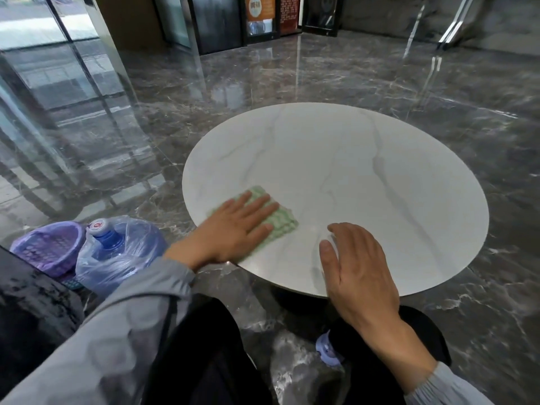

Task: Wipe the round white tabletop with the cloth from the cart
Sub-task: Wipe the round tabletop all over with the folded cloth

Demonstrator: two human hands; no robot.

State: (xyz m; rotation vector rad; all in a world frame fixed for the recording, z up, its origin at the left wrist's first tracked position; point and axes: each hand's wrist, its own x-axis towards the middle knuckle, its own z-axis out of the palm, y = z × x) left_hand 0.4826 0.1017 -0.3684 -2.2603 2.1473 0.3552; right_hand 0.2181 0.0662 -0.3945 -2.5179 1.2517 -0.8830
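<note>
Grey-sleeved arms reach forward as a person's left hand, fingers spread flat, presses a green-and-white checked cloth onto the near-left part of the round white veined tabletop; the right hand rests flat and empty by the near rim. With the cloth so close to the edge, an outward stroke could sweep it to the floor

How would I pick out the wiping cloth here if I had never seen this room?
Look for the round white tabletop on the dark marble floor. At its near left edge, the left hand presses flat on a pale green, waffle-textured cloth. It is the only coloured thing on the white top; the right hand beside it holds nothing.
</note>
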